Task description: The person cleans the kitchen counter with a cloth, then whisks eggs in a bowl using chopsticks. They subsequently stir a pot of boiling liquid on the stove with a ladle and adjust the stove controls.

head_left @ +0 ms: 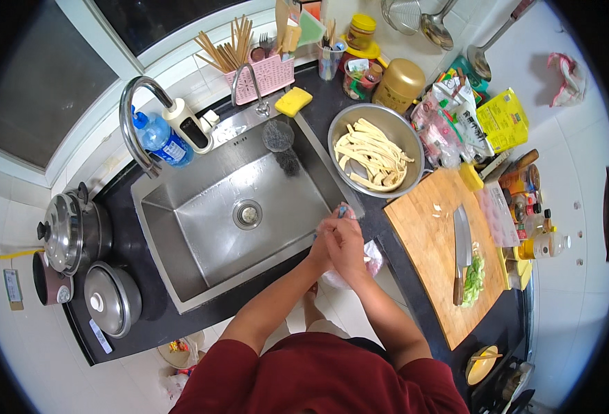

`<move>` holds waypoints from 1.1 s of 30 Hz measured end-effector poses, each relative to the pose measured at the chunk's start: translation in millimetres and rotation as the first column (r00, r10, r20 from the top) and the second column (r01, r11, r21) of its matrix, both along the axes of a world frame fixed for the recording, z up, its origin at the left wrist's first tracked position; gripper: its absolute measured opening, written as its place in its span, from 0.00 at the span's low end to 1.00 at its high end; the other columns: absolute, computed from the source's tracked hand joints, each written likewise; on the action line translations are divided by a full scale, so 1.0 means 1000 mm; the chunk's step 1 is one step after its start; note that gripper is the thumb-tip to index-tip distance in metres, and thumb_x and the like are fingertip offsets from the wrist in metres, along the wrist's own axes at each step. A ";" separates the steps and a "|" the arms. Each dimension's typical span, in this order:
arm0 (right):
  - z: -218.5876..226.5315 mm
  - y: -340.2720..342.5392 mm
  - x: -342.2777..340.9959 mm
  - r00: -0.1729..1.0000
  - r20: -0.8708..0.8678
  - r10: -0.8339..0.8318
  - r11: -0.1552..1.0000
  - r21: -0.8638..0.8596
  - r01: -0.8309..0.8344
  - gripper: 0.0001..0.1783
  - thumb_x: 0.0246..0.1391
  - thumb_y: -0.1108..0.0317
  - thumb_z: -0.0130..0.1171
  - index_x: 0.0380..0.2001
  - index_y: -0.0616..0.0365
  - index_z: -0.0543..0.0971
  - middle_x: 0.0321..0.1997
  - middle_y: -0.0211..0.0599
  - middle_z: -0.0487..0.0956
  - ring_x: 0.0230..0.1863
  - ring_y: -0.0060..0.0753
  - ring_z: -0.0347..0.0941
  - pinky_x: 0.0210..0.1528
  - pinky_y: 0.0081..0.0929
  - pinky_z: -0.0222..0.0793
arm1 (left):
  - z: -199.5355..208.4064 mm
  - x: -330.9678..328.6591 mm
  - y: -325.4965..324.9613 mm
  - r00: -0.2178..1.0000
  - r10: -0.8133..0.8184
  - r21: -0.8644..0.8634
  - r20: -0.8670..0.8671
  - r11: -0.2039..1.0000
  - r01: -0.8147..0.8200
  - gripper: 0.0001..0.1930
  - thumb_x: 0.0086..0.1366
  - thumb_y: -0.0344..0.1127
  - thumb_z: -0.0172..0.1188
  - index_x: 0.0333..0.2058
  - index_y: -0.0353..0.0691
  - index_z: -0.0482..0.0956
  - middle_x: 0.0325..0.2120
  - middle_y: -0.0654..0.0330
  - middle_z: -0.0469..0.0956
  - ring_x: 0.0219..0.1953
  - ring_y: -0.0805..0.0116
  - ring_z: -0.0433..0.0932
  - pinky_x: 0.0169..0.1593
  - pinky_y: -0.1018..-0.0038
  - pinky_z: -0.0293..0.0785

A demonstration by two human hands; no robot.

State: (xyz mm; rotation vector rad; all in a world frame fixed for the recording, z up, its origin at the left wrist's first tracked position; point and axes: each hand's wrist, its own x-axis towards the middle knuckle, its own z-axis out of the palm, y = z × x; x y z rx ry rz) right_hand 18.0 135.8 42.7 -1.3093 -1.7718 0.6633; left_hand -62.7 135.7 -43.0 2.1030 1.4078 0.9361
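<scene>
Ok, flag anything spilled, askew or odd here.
Only minor: a few pale scraps lie loose on the cutting board, left of the knife, stray from the chopped greens. No spill is visible.

From my end I see a tiled kitchen corner, with a black, smooth-topped counter (158, 324) running beneath the windows and turning along the right-hand wall. A brushed-steel rectangular sink (197, 241) is set into its window-side stretch, with a tall, curved chrome tap (126, 124) at the rear rim. Beyond the counter's back edge I make out a narrow white-tiled ledge (190, 81), then a dark-grey glass window pane (49, 83) in a thick white frame (97, 34). Glossy white wall tiles (574, 152) rise past the counter's right edge. Pale square floor tiles (339, 307) show below its front edge. Bright, whitish light glints off the steel.
</scene>
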 end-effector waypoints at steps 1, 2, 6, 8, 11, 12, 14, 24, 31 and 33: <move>0.000 0.003 0.003 1.000 -0.002 -0.009 0.999 -0.036 0.009 0.11 0.44 0.78 0.60 0.35 0.60 0.80 0.35 0.41 0.80 0.40 0.45 0.74 0.50 0.39 0.68 | 0.005 -0.005 0.001 0.996 -0.019 -0.123 0.084 0.992 0.029 0.25 0.57 0.34 0.56 0.54 0.36 0.68 0.55 0.49 0.68 0.58 0.47 0.66 0.60 0.55 0.61; 0.000 0.008 0.004 1.000 0.029 0.009 0.997 0.073 -0.011 0.10 0.46 0.77 0.59 0.35 0.60 0.80 0.35 0.40 0.80 0.41 0.46 0.74 0.49 0.39 0.68 | 0.011 -0.013 0.001 0.985 -0.025 -0.240 0.170 0.969 0.066 0.22 0.56 0.31 0.57 0.52 0.37 0.71 0.53 0.49 0.70 0.57 0.47 0.67 0.58 0.56 0.63; 0.008 0.012 -0.018 1.000 0.008 0.015 0.999 -0.036 -0.015 0.11 0.47 0.77 0.59 0.37 0.62 0.79 0.36 0.42 0.80 0.44 0.48 0.72 0.49 0.39 0.67 | 0.003 -0.076 -0.017 0.995 0.091 -0.131 0.037 0.988 -0.085 0.23 0.51 0.20 0.56 0.49 0.40 0.73 0.47 0.50 0.74 0.51 0.46 0.72 0.53 0.59 0.68; 0.004 0.015 -0.036 0.999 -0.015 0.032 0.997 -0.064 -0.033 0.11 0.47 0.77 0.60 0.37 0.62 0.79 0.37 0.43 0.80 0.45 0.49 0.72 0.50 0.39 0.66 | 0.006 -0.122 -0.010 0.983 0.179 -0.185 0.035 0.968 -0.170 0.26 0.51 0.18 0.56 0.51 0.41 0.72 0.50 0.50 0.72 0.53 0.46 0.70 0.57 0.57 0.65; -0.002 0.024 -0.067 0.996 -0.020 0.092 0.993 -0.066 -0.093 0.13 0.45 0.77 0.59 0.38 0.61 0.79 0.39 0.44 0.79 0.46 0.50 0.72 0.50 0.40 0.66 | 0.027 -0.168 0.024 0.917 0.400 -0.019 -0.014 0.916 -0.400 0.30 0.48 0.16 0.56 0.53 0.41 0.70 0.56 0.48 0.67 0.57 0.43 0.65 0.61 0.55 0.62; -0.003 0.027 -0.079 0.993 -0.023 0.114 0.993 -0.038 -0.115 0.12 0.45 0.78 0.59 0.38 0.61 0.79 0.39 0.44 0.79 0.46 0.50 0.71 0.50 0.38 0.66 | 0.030 -0.183 0.046 0.905 0.426 0.070 -0.015 0.903 -0.424 0.30 0.50 0.16 0.55 0.55 0.41 0.69 0.59 0.47 0.65 0.59 0.41 0.63 0.62 0.54 0.60; -0.001 0.035 -0.099 0.989 0.004 0.145 0.989 -0.004 -0.145 0.13 0.45 0.77 0.60 0.38 0.60 0.79 0.38 0.43 0.79 0.46 0.50 0.72 0.50 0.41 0.66 | 0.038 -0.208 0.100 0.883 0.468 0.234 -0.046 0.864 -0.446 0.30 0.53 0.19 0.54 0.58 0.41 0.68 0.62 0.46 0.61 0.62 0.39 0.60 0.65 0.52 0.57; -0.030 0.043 -0.133 0.987 0.068 0.146 0.983 -0.121 -0.137 0.12 0.45 0.77 0.60 0.37 0.59 0.80 0.38 0.41 0.80 0.46 0.47 0.72 0.51 0.39 0.67 | 0.000 -0.271 0.225 0.797 0.425 0.076 -0.429 0.896 -0.437 0.31 0.59 0.27 0.52 0.63 0.39 0.62 0.65 0.44 0.57 0.65 0.39 0.56 0.67 0.50 0.52; -0.024 0.046 -0.172 0.971 0.024 0.237 0.952 -0.205 -0.227 0.12 0.45 0.78 0.60 0.37 0.59 0.80 0.37 0.42 0.80 0.45 0.48 0.72 0.49 0.39 0.68 | -0.034 -0.289 0.193 0.651 0.514 0.282 -0.558 0.855 -0.434 0.25 0.57 0.28 0.54 0.55 0.33 0.67 0.56 0.43 0.65 0.61 0.44 0.62 0.64 0.57 0.59; -0.017 0.045 -0.183 0.956 0.033 0.292 0.942 -0.185 -0.281 0.12 0.46 0.79 0.60 0.37 0.60 0.80 0.38 0.42 0.80 0.45 0.46 0.73 0.48 0.37 0.69 | -0.034 -0.296 0.175 0.658 0.503 0.304 -0.561 0.864 -0.401 0.20 0.61 0.30 0.51 0.52 0.32 0.70 0.54 0.44 0.68 0.58 0.45 0.66 0.60 0.59 0.67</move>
